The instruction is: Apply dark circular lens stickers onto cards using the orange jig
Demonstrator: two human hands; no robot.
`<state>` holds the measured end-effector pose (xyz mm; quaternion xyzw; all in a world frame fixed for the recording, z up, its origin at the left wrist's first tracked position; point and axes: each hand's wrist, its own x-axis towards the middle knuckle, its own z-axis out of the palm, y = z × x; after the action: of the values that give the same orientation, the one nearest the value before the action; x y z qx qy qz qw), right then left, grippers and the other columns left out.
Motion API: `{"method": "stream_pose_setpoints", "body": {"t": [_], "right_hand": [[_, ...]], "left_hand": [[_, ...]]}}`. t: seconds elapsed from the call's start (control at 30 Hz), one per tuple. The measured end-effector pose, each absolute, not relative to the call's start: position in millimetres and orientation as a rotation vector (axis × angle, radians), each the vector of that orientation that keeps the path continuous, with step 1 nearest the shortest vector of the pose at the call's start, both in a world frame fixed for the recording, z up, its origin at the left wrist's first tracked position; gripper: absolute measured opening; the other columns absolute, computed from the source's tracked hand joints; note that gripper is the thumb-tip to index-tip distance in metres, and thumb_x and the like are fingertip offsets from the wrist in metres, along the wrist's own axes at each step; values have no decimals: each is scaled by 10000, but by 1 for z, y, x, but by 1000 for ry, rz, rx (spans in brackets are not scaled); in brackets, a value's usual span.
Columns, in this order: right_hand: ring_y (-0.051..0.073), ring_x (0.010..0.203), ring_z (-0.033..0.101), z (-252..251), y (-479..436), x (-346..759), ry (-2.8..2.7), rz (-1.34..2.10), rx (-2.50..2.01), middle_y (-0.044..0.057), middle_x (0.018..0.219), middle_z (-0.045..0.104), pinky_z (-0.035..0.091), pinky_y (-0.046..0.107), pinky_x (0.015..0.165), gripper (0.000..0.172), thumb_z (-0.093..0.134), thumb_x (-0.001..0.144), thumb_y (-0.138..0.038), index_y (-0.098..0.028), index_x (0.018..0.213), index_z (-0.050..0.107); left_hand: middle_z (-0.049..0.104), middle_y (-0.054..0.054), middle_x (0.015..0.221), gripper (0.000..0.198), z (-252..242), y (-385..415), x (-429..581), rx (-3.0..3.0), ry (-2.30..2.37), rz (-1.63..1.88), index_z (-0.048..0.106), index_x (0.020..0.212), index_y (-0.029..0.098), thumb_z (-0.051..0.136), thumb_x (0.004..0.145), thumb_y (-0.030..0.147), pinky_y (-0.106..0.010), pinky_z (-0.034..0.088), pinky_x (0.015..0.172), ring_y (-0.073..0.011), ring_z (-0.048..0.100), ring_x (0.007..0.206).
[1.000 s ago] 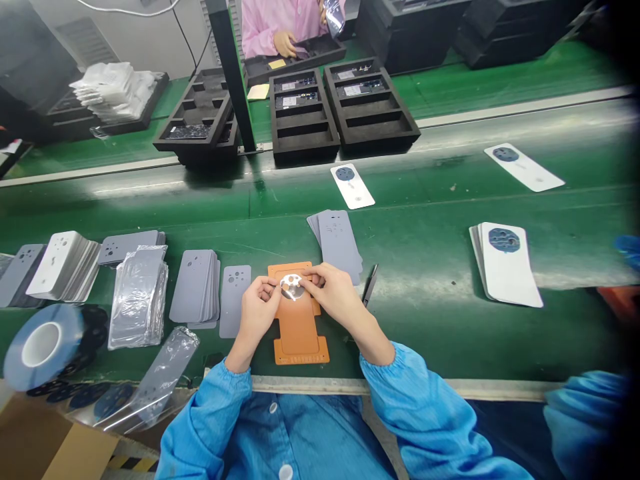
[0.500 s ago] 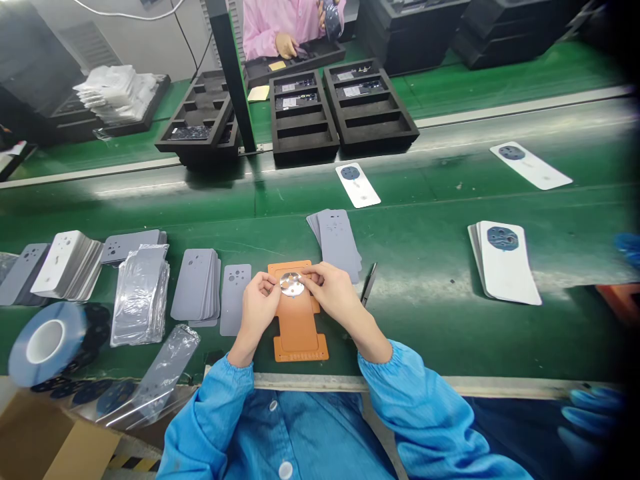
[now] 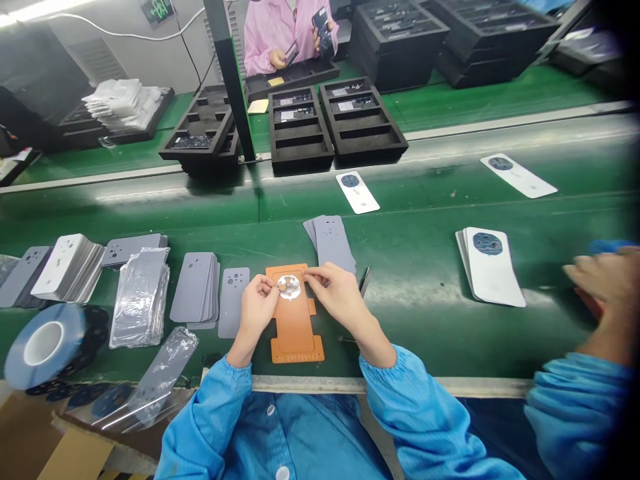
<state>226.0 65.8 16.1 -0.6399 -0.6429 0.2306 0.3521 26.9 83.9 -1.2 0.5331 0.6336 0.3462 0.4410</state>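
Observation:
An orange fixture plate [image 3: 295, 327] lies flat before me, with a shiny silver disc with holes [image 3: 289, 287] near its top. At the disc's left edge, my left hand [image 3: 257, 310] is closed in a pinch; whatever is between its fingertips is too small to make out. My right hand [image 3: 337, 293] has its thumb and forefinger pressed together at the plate's upper right edge, and what they grip is hidden. Behind this hand lies a fanned stack of grey phone back sheets [image 3: 332, 241]. A dark pen-like tool [image 3: 366, 281] rests right of my wrist.
Left are a grey sheet stack [image 3: 193, 287], plastic-wrapped sheets [image 3: 140, 300] and a tape roll [image 3: 45, 343]. White phone backs [image 3: 493, 273] lie right. A co-worker's hand [image 3: 607, 280] is at far right. Black trays [image 3: 301, 150] stand behind; a person in pink [image 3: 267, 30] holds parts beyond.
My right fingertips have shifted from the silver disc to the plate's upper right edge. My left hand stays at the disc. A co-worker's arm has come in at right; the view has tilted up.

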Motion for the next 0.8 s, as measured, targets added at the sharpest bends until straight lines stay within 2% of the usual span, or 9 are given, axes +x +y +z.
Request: {"method": "stream_pose_setpoints", "body": {"t": [0.07,0.13,0.23,0.3,0.37,0.5,0.6,0.7,0.8], "right_hand": [[218,824,676,21,62,239,-1671,429,-1720,66,908,722,531,345,761,250,535,962,-302,-220,1033,760],[290,1056,661,23,57,253,-1768,258,-1782,111,1145,728,515,436,909,287,546,947,-305,-205,1150,723],[390,1363,476,15,47,270,-1986,131,-1832,131,1471,564,359,637,1101,471,570,915,-314,-196,1370,590],[399,1433,395,6,40,275,-2087,121,-1841,116,1515,523,286,713,1123,549,539,920,-288,-210,1462,497],[381,1425,420,-3,33,277,-2129,108,-1825,102,1465,579,270,732,1126,537,491,934,-234,-225,1471,484],[343,1319,559,-9,23,277,-2105,42,-1765,95,1293,707,275,722,1135,427,459,960,-199,-238,1365,589],[332,1280,600,-3,19,276,-2089,18,-1736,90,1265,722,264,724,1142,380,467,972,-209,-239,1316,627],[311,1238,639,-1,20,273,-2068,-47,-1711,82,1250,731,188,718,1176,359,471,976,-189,-246,1279,656],[272,1115,713,-8,22,271,-2012,-150,-1666,63,1187,760,156,678,1203,329,493,961,-152,-256,1186,709]], "left_hand": [[517,63,589,89,-2,84,26,1314,1570,871,565,754,197,622,695,162,-203,336,550,-101,478,538],[513,66,579,91,-3,84,24,1299,1562,880,567,759,197,606,691,151,-203,338,548,-102,482,535],[547,53,595,99,-2,83,22,1265,1525,904,586,789,191,590,695,158,-213,374,568,-112,523,557],[566,43,611,110,1,81,21,1240,1492,943,599,823,187,579,715,181,-223,410,598,-121,556,587],[564,41,613,117,7,76,20,1173,1451,1015,605,851,185,578,741,216,-225,422,607,-121,565,598],[548,49,603,144,25,64,21,1001,1335,1077,604,881,192,622,760,267,-214,377,545,-107,529,559],[544,53,597,172,38,55,27,984,1242,1006,600,892,197,650,758,294,-217,340,508,-95,485,513],[554,47,602,197,43,49,34,994,1190,922,604,880,197,671,757,336,-227,321,491,-90,463,483],[550,46,580,218,38,45,39,978,1168,867,606,871,196,684,752,361,-226,317,483,-95,465,474]]}}
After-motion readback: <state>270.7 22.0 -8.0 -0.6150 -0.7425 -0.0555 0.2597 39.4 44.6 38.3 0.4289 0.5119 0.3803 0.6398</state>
